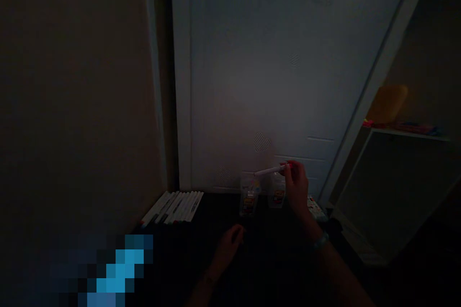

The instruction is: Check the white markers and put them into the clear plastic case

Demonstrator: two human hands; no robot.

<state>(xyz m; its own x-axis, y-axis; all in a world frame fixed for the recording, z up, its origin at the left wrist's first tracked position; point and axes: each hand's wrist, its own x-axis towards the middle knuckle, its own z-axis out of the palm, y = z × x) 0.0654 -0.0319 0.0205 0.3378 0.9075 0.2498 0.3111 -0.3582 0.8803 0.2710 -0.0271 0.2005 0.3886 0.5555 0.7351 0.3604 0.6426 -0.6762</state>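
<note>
My right hand (297, 183) is closed around one end of a white marker (268, 171), with a pink tip showing by the fingers. The marker tilts slightly, its far end over a clear plastic container (248, 205) with a dark and orange label. Something small and colourful shows inside that container's top. Close beside it stands a second clear container (276, 197), partly behind the marker and my right hand. Low in front of the containers, my left hand (231, 239) is loosely curled, and I see nothing in its fingers in the dim light.
A row of several white markers (176, 207) lies on the dark table at the left. A small patterned pack (316, 208) is at the right, partly behind my right arm. A white door (252, 81) rises behind the table. Farther right is a cabinet (392, 187) with an orange object (389, 103) on it.
</note>
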